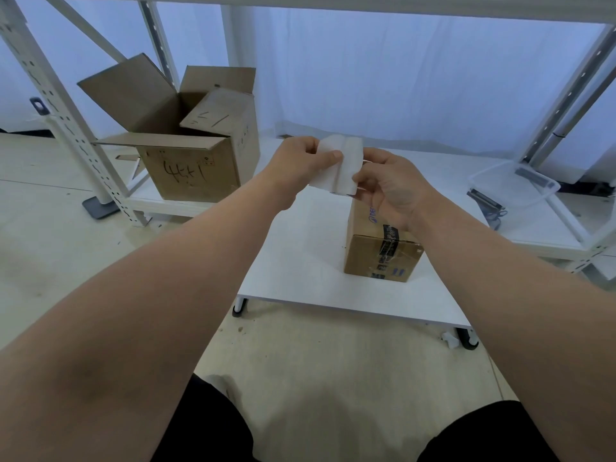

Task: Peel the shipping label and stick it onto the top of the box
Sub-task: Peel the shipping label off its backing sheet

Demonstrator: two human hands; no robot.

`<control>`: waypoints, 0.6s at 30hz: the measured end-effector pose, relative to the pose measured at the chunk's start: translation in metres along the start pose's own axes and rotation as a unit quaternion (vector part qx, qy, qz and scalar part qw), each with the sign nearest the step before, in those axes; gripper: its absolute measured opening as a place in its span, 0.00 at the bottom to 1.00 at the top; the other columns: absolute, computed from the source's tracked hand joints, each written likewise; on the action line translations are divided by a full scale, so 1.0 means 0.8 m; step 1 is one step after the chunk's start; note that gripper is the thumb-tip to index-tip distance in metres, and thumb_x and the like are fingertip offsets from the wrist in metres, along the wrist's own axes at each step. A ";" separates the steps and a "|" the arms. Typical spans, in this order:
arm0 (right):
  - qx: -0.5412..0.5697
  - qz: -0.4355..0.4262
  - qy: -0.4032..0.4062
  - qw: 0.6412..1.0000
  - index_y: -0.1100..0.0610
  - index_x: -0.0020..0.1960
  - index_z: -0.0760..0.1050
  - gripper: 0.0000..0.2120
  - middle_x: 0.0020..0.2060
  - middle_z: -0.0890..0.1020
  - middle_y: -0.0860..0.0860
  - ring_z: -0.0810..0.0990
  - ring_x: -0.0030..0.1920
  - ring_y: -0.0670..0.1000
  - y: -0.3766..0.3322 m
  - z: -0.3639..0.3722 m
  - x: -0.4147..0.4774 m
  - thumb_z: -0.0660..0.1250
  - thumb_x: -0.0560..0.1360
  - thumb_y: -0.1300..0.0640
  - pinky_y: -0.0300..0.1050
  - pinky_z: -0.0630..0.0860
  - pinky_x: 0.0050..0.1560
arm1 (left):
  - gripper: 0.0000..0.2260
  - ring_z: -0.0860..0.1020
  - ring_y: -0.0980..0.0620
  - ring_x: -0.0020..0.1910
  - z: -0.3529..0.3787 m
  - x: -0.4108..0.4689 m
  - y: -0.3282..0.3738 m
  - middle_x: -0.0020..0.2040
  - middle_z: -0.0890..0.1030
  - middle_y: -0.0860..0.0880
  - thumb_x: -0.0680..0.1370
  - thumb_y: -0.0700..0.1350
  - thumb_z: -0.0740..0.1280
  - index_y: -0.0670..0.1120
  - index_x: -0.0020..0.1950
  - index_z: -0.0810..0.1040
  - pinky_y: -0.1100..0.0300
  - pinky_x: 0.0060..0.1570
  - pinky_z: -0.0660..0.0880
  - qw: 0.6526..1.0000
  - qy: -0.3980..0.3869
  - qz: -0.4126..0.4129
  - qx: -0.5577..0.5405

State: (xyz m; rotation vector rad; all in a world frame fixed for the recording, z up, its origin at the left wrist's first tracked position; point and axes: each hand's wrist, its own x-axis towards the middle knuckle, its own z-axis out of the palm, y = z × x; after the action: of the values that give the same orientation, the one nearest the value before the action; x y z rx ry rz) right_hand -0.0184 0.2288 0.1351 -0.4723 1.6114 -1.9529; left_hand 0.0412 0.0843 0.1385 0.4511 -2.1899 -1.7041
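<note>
A white shipping label (343,161) is held up in the air between both hands, above the far end of a small taped cardboard box (380,251). My left hand (296,161) pinches the label's left side with thumb on top. My right hand (390,185) pinches its lower right edge. The label looks folded or split along a vertical line down its middle; whether backing is separating there I cannot tell. The box stands on a low white table (300,275), and its top is mostly hidden behind my right hand.
A large open cardboard box (186,168) with handwriting sits at the left on a low shelf of a white metal rack (66,128). A clear plastic tray (513,185) lies at the right. My knees are at the bottom, over a pale floor.
</note>
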 end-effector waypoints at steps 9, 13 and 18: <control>0.056 0.011 0.032 0.998 0.59 0.47 0.77 0.03 0.44 0.83 0.56 0.84 0.45 0.55 -0.004 -0.002 0.000 0.67 0.75 0.60 0.53 0.81 0.51 | 0.10 0.65 0.54 0.31 0.010 -0.006 0.004 0.31 0.68 0.51 0.74 0.42 0.70 0.44 0.37 0.69 0.64 0.32 0.64 0.993 0.041 0.091 0.063; 0.015 -0.027 0.103 0.994 0.59 0.38 0.75 0.07 0.41 0.83 0.55 0.84 0.39 0.51 -0.002 -0.005 0.002 0.69 0.74 0.63 0.45 0.82 0.40 | 0.10 0.68 0.54 0.33 0.012 -0.007 0.004 0.34 0.70 0.50 0.75 0.42 0.69 0.45 0.37 0.70 0.64 0.34 0.65 0.995 0.019 0.093 0.040; -0.019 -0.055 0.122 0.991 0.58 0.38 0.75 0.07 0.43 0.82 0.55 0.82 0.44 0.52 -0.005 -0.018 0.005 0.71 0.72 0.62 0.46 0.82 0.50 | 0.09 0.72 0.50 0.41 0.003 -0.006 0.004 0.39 0.74 0.47 0.77 0.43 0.68 0.45 0.37 0.73 0.59 0.43 0.71 0.997 -0.030 0.069 -0.032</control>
State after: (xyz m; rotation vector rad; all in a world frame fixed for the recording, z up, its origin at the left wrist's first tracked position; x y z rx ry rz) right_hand -0.0309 0.2383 0.1354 -0.3529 1.8108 -2.1330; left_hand 0.0442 0.0888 0.1406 0.2305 -2.1464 -1.7272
